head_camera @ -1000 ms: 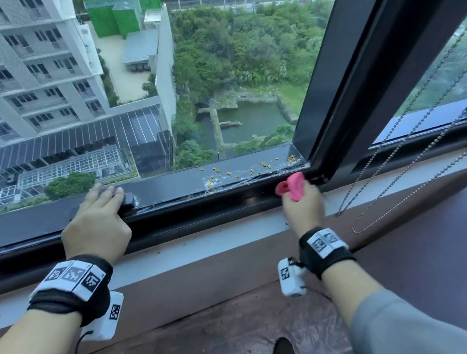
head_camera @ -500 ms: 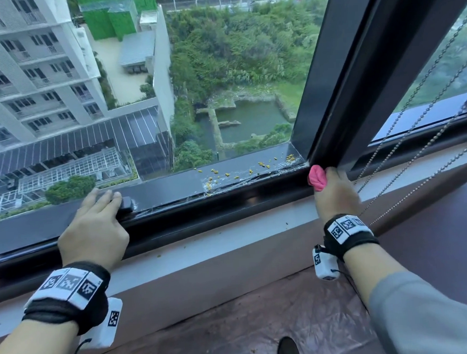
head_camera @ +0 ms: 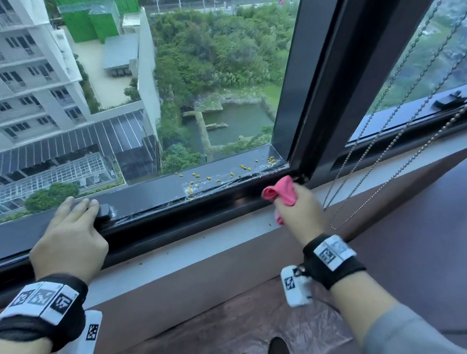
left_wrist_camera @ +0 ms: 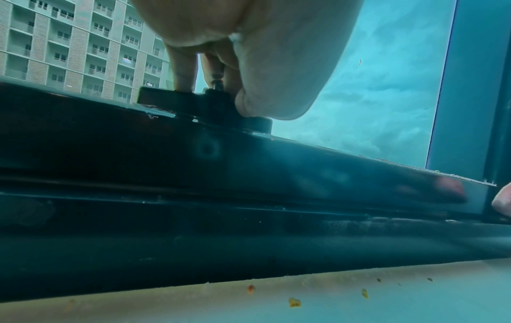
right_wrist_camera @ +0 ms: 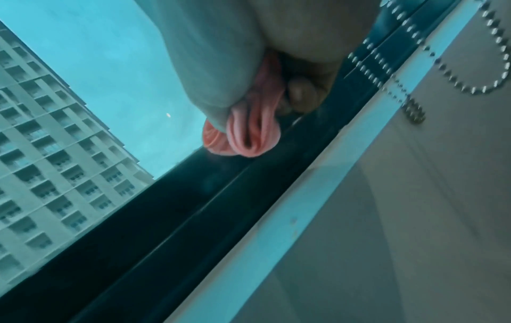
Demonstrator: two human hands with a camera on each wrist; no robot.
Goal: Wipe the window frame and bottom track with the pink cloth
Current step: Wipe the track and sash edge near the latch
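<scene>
My right hand [head_camera: 300, 211] grips the bunched pink cloth [head_camera: 281, 191] and holds it against the black bottom track [head_camera: 202, 214], just left of the corner where the dark upright frame [head_camera: 330, 75] meets it. In the right wrist view the cloth [right_wrist_camera: 249, 135] bulges out below my curled fingers [right_wrist_camera: 301, 89], touching the track. My left hand [head_camera: 69, 236] rests farther left with straight fingers laid over a small black latch [head_camera: 106, 210]. The left wrist view shows fingertips [left_wrist_camera: 182, 74] on top of that latch [left_wrist_camera: 204, 102], with the thumb against its near side.
Yellow crumbs [head_camera: 199, 176] and grime lie on the outer ledge beyond the glass. Beaded blind chains [head_camera: 389, 145] hang just right of my right hand. A pale sill [head_camera: 190, 250] carries a few specks. Plastic sheeting [head_camera: 236, 327] covers the brown surface below.
My right hand slid the cloth right along the track to the corner by the upright frame, then came back a little to the left. My left hand stayed on the latch.
</scene>
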